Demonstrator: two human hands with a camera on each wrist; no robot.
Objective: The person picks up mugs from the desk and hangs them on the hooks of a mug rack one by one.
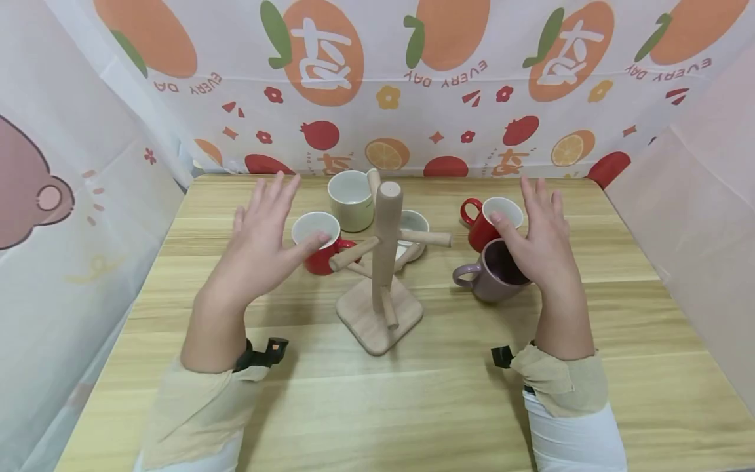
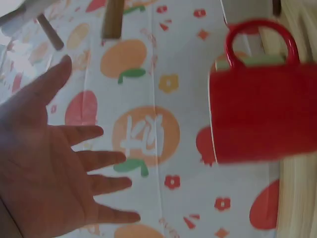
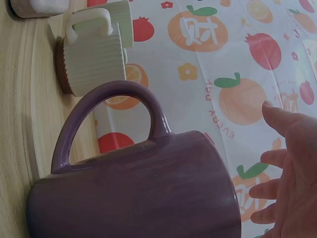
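My left hand [image 1: 253, 252] hovers with fingers spread above and beside a red mug [image 1: 318, 264] with a white inside; the left wrist view shows the hand apart from it. My right hand [image 1: 545, 246], fingers extended, hangs over a purple mug [image 1: 494, 282] and partly covers it. Behind that stands another red mug [image 1: 480, 233], its handle to the left. In the right wrist view the purple mug [image 3: 133, 188] looms close, with the hand [image 3: 294, 168] past its rim, holding nothing. A wooden mug stand [image 1: 386, 242] with several pegs rises between the hands.
Behind the stand are a pale green mug [image 1: 352, 213] and a whitish cup [image 1: 415, 223], the latter partly hidden by the post and pegs. All rest on a wood-grain table [image 1: 377, 406]. A fruit-printed curtain [image 1: 436, 124] hangs along the far edge.
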